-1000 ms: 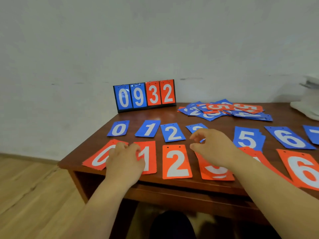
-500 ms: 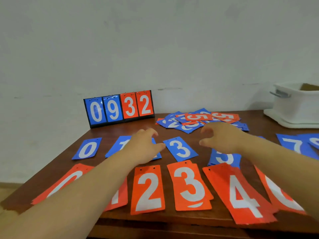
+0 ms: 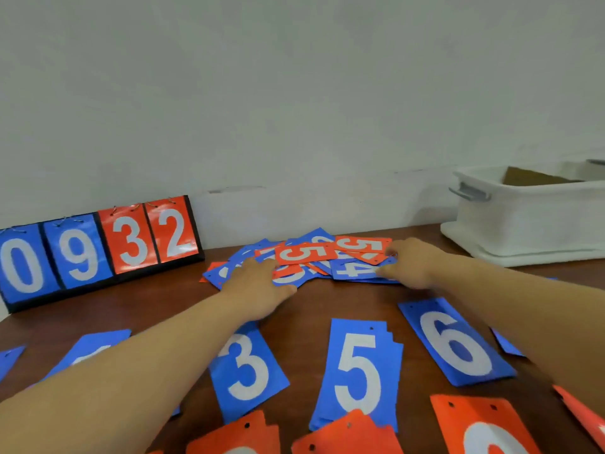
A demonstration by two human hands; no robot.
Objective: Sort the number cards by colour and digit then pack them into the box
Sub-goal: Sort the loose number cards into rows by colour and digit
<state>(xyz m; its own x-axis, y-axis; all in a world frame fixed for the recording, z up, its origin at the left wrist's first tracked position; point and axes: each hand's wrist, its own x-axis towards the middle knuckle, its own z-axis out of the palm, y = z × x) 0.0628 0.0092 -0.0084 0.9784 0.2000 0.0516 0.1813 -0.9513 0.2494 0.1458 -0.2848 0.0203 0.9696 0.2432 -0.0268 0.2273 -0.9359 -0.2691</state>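
A loose pile of blue and orange number cards (image 3: 304,253) lies at the back middle of the wooden table (image 3: 147,303). My left hand (image 3: 258,286) rests flat on the pile's left side, fingers spread. My right hand (image 3: 412,263) touches the pile's right edge, thumb and fingers apart around the corner of a blue 4 card (image 3: 352,269). Closer to me lie sorted stacks: blue 3 (image 3: 248,371), blue 5 (image 3: 358,371) and blue 6 (image 3: 455,342), with orange stacks (image 3: 347,437) along the bottom edge. The white box (image 3: 530,221) stands at the back right.
A black flip scoreboard (image 3: 98,247) showing 0 9 3 2 stands at the back left against the wall. More blue cards (image 3: 88,348) lie under my left forearm. The white box has a grey handle and something brown inside.
Both hands have reached forward from the near sorted rows to the loose pile at the back. My view has moved forward and to the right, so the white box now shows in full.
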